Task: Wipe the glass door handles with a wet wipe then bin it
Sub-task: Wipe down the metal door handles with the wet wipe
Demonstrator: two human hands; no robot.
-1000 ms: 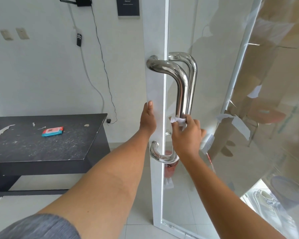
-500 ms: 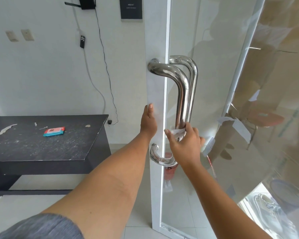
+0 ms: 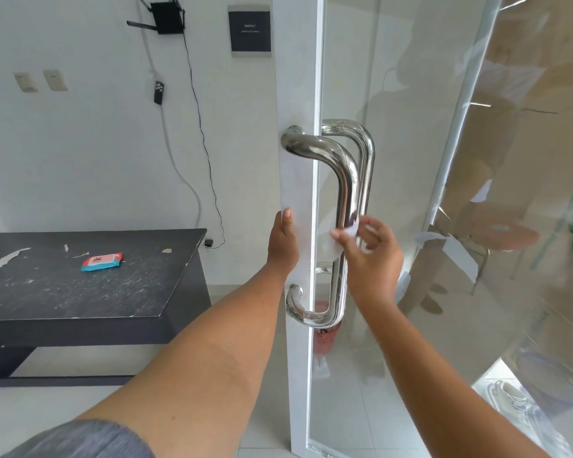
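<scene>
Stainless steel, the near door handle runs upright. Our right hand pinches the wet wipe against its lower half, so we judge the stroke should follow the bar upward. Our left hand presses flat-fingered on the door's white edge.

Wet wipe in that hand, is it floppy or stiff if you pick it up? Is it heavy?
Probably floppy: the wet wipe bends and folds around the door handle where the right hand pinches it. Likely very light, since a small pinch holds it. It looks thin, so it might tear if tugged hard.
</scene>
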